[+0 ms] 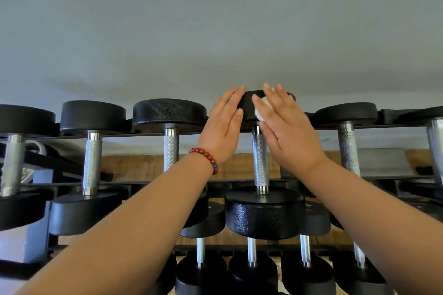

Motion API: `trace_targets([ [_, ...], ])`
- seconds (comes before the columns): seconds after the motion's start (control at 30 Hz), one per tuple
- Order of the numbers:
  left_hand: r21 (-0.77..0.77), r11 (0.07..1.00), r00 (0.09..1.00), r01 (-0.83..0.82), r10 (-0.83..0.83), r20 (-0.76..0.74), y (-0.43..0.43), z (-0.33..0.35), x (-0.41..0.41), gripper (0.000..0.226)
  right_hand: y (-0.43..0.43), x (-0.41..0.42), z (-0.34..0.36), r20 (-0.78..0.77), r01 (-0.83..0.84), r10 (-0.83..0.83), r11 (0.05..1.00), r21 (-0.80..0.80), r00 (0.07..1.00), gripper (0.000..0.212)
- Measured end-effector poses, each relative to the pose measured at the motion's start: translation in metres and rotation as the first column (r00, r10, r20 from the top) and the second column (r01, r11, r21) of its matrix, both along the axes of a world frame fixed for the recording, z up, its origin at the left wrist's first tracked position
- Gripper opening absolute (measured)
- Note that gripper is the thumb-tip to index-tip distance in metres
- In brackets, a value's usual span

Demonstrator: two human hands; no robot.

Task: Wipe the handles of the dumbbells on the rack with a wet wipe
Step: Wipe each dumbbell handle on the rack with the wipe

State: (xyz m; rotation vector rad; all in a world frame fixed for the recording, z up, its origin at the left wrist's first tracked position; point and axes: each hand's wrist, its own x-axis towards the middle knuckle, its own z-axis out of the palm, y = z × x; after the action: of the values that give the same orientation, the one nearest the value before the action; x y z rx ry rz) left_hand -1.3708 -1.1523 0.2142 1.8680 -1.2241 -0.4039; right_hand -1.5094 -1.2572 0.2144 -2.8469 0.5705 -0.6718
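Note:
Several black dumbbells with knurled steel handles lie across the top tier of a black rack (143,182). My left hand (225,127) rests with straight fingers on the left side of the far head (248,105) of the middle dumbbell. My right hand (285,129) presses a crumpled white wet wipe (261,109) against the right front of that same head, fingers extended. The dumbbell's handle (260,160) shows bare between my two wrists, and its near head (263,213) sits below. A red bead bracelet (206,158) circles my left wrist.
Neighbouring dumbbell handles (170,148) (348,148) stand left and right of the middle one. A lower tier holds smaller dumbbells (251,254). A plain pale wall (215,31) rises behind the rack. Wooden floor shows through the rack's gaps.

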Motion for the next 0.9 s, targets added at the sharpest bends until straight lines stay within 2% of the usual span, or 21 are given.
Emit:
trace_targets([
  [0.1,-0.067,0.997,0.983,-0.024,0.011,-0.186,0.001,0.004,0.002,0.040,0.003,0.016,0.014,-0.057,-0.098,0.097,0.995,-0.023,0.994,0.052],
  [0.17,-0.071,0.995,0.957,-0.065,0.042,-0.286,0.002,0.009,0.001,0.037,0.005,0.024,0.023,-0.007,-0.121,0.122,0.987,0.103,0.992,0.053],
  [0.23,-0.076,0.988,0.940,-0.138,0.106,-0.324,0.002,0.012,-0.001,0.038,0.005,0.021,0.024,0.127,-0.121,0.087,0.950,0.289,0.988,0.053],
  [0.3,-0.083,0.985,0.967,-0.148,0.127,-0.221,0.001,0.015,-0.006,0.041,0.005,0.014,0.018,0.253,-0.077,-0.038,0.900,0.430,0.967,0.050],
  [0.37,-0.043,0.998,0.999,-0.041,0.040,-0.018,-0.006,0.016,-0.016,0.047,0.001,0.013,0.013,0.291,-0.008,-0.184,0.832,0.554,0.939,0.048],
  [0.43,0.020,1.000,0.994,-0.003,0.001,0.109,-0.015,0.015,-0.022,0.049,-0.001,0.016,0.010,0.320,-0.001,-0.287,0.743,0.670,0.903,0.047],
  [0.53,0.027,0.995,0.987,-0.098,0.093,0.130,-0.022,0.019,-0.017,0.048,-0.002,0.018,0.004,0.390,-0.036,-0.380,0.676,0.736,0.839,0.040],
  [0.6,0.008,0.994,0.981,-0.107,0.104,0.165,-0.022,0.020,-0.016,0.047,-0.004,0.018,0.001,0.407,-0.043,-0.370,0.693,0.719,0.835,0.038],
  [0.67,0.038,0.998,0.978,-0.052,0.043,0.203,-0.023,0.022,-0.023,0.048,-0.006,0.019,-0.001,0.408,-0.040,-0.363,0.705,0.708,0.838,0.038],
  [0.8,0.098,0.988,0.984,-0.119,0.104,0.143,-0.039,0.028,-0.015,0.049,-0.007,0.020,-0.005,0.422,-0.036,-0.365,0.719,0.694,0.830,0.039],
  [0.9,0.041,0.988,0.983,-0.149,0.143,0.117,-0.030,0.020,-0.019,0.048,-0.008,0.019,-0.007,0.439,-0.045,-0.339,0.747,0.663,0.832,0.039],
])
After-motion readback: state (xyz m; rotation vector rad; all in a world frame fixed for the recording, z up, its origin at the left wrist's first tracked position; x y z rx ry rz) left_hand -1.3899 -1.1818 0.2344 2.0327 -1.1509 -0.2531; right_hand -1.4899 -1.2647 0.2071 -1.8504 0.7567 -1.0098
